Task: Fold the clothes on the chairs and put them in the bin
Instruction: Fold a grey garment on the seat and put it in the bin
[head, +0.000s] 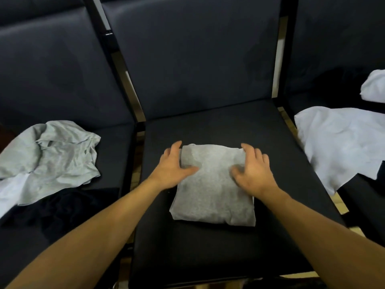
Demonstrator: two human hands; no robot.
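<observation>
- Two bare forearms reach in from the bottom edge toward the middle chair (208, 257), whose black seat fills the centre of the view.
- A folded grey shirt (212, 192) lies flat on that seat, a compact rectangle with its near edge toward the person.
- The left hand (175, 165) rests on the shirt's far left corner; its fingers wrap the left edge and the thumb lies on top of the cloth, so it grips that edge.
- The right hand (252, 170) sits on the far right part of the shirt, fingers curled down over the top edge and thumb pressed into the cloth, holding it.
- The shirt's near half lies between the wrists, uncovered.
- On the left chair (116, 142) a crumpled grey garment (56, 155) lies unfolded, with dark clothes (62, 209) just nearer.
- On the right chair (364, 201) a white cloth (341, 142) is spread loose, hanging over the seat's edge.
- Farther right, another white bundle (375, 86) shows at the frame's edge.
</observation>
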